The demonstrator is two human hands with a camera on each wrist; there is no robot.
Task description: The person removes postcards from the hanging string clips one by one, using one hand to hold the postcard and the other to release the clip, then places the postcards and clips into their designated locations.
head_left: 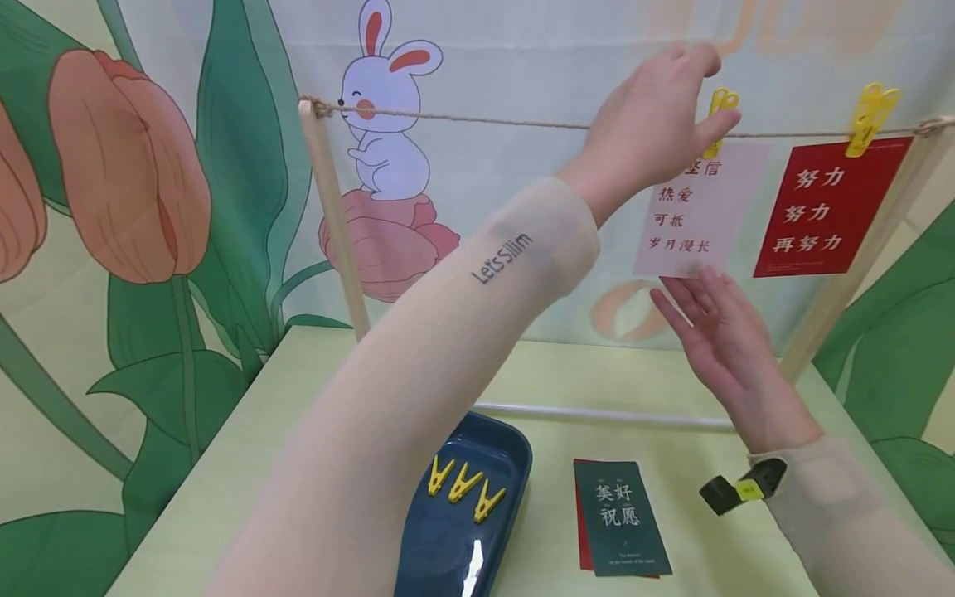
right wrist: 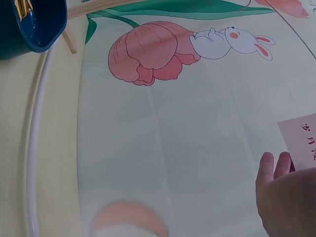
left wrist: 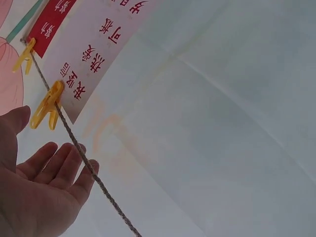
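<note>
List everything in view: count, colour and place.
Table: 1, pale green, below
Posts: 2, pale wood, left and right
String: 1, brown, tied between posts
Pink card: 1, pink, on string
Red card: 1, red, by right post
Tray: 1, dark blue, on table
Clips: 5, yellow, two on string, three in tray
Green card: 1, dark green, on table
Bottom card: at least 1, red, under green card
Rod: 1, white, across table
Backdrop: 1, pale, printed tulips and rabbit, behind posts
Band: 1, black and yellow, right wrist
Sleeves: 2, cream, both arms
Left hand: 1, bare, by pink card's clip
Right hand: 1, bare, at pink card's lower edge
</note>
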